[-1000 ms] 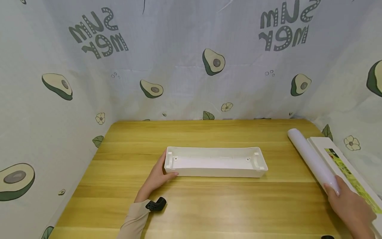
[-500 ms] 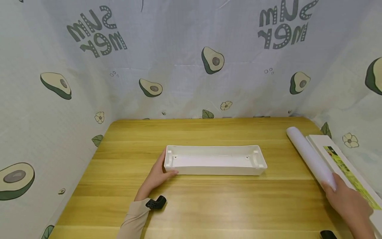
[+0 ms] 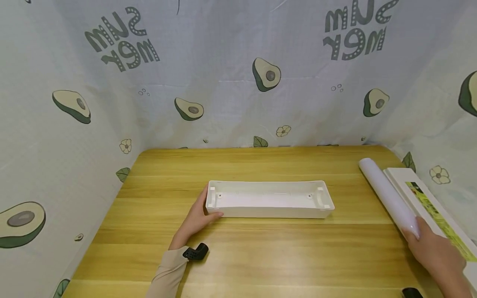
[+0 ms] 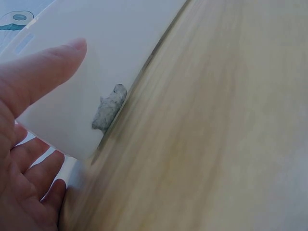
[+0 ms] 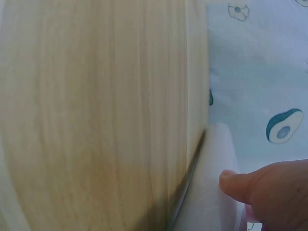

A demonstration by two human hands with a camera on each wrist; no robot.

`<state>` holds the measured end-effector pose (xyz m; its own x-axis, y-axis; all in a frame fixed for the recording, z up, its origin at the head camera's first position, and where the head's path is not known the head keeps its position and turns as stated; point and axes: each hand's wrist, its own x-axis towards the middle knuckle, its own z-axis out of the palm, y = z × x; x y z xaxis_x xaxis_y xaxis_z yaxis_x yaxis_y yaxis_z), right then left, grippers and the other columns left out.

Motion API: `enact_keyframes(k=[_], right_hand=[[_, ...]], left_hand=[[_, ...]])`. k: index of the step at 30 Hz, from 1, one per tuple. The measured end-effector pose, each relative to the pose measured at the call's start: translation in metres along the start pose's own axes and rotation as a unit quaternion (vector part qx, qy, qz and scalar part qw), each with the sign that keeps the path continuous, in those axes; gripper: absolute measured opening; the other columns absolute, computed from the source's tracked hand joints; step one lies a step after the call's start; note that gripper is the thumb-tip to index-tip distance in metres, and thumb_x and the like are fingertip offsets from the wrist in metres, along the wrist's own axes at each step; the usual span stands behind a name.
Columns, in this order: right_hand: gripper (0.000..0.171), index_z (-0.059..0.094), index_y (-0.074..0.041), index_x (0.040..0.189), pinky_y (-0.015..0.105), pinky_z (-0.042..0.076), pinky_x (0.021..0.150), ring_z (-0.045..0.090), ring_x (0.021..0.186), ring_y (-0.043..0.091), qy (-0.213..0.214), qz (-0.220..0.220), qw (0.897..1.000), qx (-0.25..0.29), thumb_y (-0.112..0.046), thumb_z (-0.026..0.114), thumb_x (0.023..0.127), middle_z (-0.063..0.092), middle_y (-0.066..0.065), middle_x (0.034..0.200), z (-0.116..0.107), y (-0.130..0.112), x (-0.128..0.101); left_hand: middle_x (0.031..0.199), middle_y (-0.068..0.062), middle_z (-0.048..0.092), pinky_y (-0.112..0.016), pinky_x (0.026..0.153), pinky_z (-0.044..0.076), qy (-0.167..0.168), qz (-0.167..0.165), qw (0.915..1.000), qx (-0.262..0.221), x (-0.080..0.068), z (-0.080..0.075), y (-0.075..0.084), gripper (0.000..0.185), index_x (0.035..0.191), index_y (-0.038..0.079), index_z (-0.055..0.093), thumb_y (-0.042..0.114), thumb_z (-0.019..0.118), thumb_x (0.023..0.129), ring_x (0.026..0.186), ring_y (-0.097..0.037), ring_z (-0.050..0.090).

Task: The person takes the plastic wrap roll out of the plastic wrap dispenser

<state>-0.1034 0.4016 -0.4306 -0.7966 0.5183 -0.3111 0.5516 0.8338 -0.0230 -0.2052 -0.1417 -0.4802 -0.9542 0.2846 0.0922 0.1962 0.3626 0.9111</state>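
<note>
The long white plastic tray (image 3: 269,199) lies open side up in the middle of the wooden surface (image 3: 261,252), and nothing is in it: only moulded posts and end brackets show inside. The left hand (image 3: 195,221) steadies its left end, thumb along the near wall and fingers round the corner, a light grip rather than a firm clasp; the left wrist view shows the thumb (image 4: 45,72) lying flat against the white wall.

The white roll (image 3: 389,198) lies well apart from the tray at the right edge of the surface, just beside a flat white box (image 3: 432,209) with a green printed label. The right hand (image 3: 434,252) has its grip on the near end of that roll, thumb (image 5: 238,185) pressed into its side, and the roll looks to be resting on the surface.

To my eye the work is barely begun: tray placed and held, roll taken hold of but not lifted or brought to the tray.
</note>
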Motion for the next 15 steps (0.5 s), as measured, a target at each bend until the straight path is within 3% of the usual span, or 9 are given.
enact_keyframes(k=[8, 11, 15], right_hand=[[0.076, -0.003, 0.005, 0.145, 0.060, 0.045, 0.071, 0.052, 0.093, 0.056, 0.006, -0.011, 1.000, 0.004, -0.044, 0.032, 0.099, 0.038, 0.045, 0.121, 0.001, 0.001, -0.002], [0.075, -0.002, 0.005, 0.145, 0.060, 0.045, 0.070, 0.052, 0.092, 0.057, 0.013, -0.018, 1.000, 0.008, -0.043, 0.033, 0.099, 0.038, 0.046, 0.119, 0.001, 0.002, -0.004], [0.076, 0.000, 0.005, 0.145, 0.058, 0.046, 0.065, 0.053, 0.089, 0.057, 0.026, -0.039, 0.999, 0.009, -0.045, 0.034, 0.099, 0.041, 0.046, 0.116, 0.001, 0.005, -0.003]], left_hand=[[0.157, -0.015, 0.016, -0.050, 0.118, 0.014, -0.010, -0.014, 0.9998, -0.012, -0.007, -0.004, 0.031, 0.100, 0.151, 0.004, 0.007, 0.010, 0.075, 0.078, 0.146, -0.032, 0.015], [0.158, -0.016, 0.015, -0.050, 0.118, 0.014, -0.012, -0.013, 0.9998, -0.007, -0.007, -0.004, 0.029, 0.101, 0.151, 0.003, 0.005, 0.010, 0.075, 0.078, 0.146, -0.032, 0.014], [0.158, -0.013, 0.016, -0.050, 0.117, 0.015, -0.004, -0.008, 0.9999, -0.007, -0.003, -0.001, 0.013, 0.102, 0.152, 0.007, 0.006, 0.011, 0.076, 0.078, 0.146, -0.031, 0.015]])
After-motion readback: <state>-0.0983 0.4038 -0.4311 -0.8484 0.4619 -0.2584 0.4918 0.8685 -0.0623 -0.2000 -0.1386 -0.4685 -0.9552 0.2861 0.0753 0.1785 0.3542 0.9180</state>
